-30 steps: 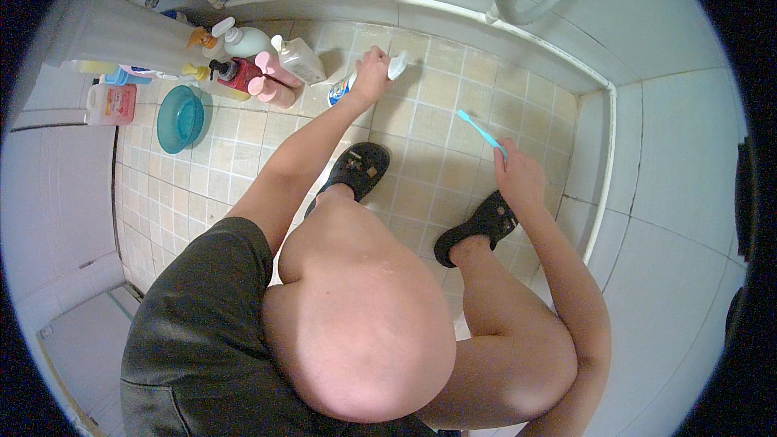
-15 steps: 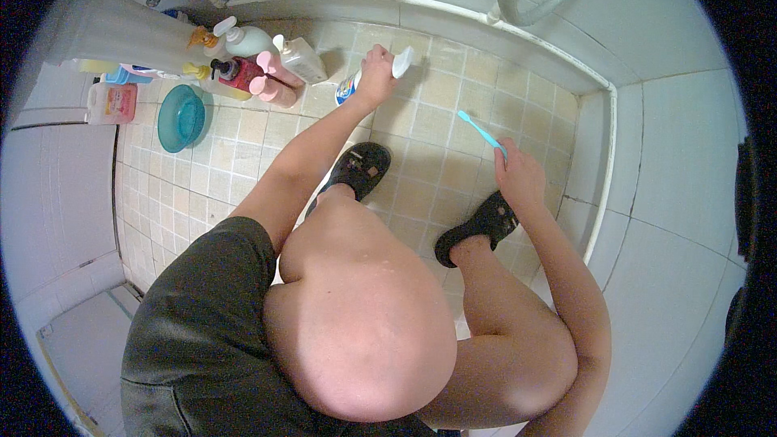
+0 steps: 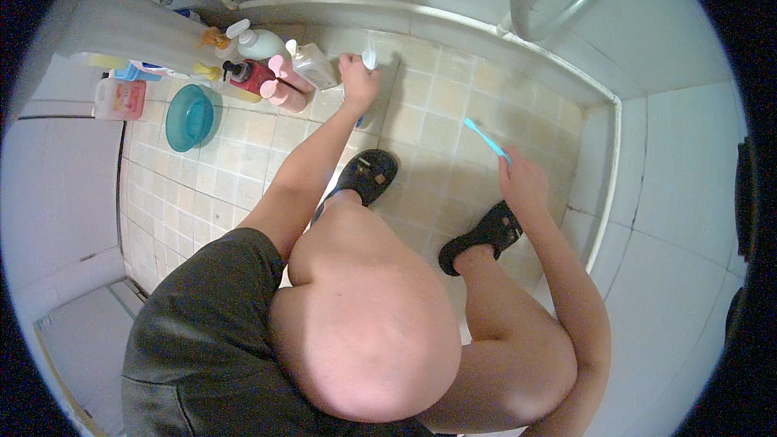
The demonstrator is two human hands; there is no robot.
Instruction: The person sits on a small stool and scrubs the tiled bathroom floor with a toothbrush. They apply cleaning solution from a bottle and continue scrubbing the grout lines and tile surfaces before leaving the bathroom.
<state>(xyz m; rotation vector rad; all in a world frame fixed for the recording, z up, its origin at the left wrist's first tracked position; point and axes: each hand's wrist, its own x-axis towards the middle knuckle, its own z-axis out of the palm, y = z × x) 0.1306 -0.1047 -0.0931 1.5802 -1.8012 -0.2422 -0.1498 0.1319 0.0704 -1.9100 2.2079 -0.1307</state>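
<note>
My left hand (image 3: 358, 85) is wrapped round a cleaner bottle whose white top (image 3: 369, 59) points toward the far wall; a sliver of its blue label shows below the hand, and the rest is hidden by my fingers. The bottle is near the floor, just right of a row of toiletry bottles. In my right hand (image 3: 524, 186), a turquoise toothbrush (image 3: 484, 137) is gripped by its handle, its head pointing up and left above the tiled floor (image 3: 429, 97). Both hands are closed.
A clear pump bottle (image 3: 314, 66), pink bottles (image 3: 283, 95) and a red pump bottle (image 3: 249, 77) stand at the back left. Nearby are a teal basin (image 3: 189, 119) and a pink-labelled jug (image 3: 121, 99). A white pipe (image 3: 453, 18) runs along the wall; my black clogs (image 3: 368, 176) rest on the floor.
My left hand has moved left with the cleaner bottle, closer to the toiletry bottles, and turned its top. My right hand keeps the toothbrush almost in place. The view has shifted slightly.
</note>
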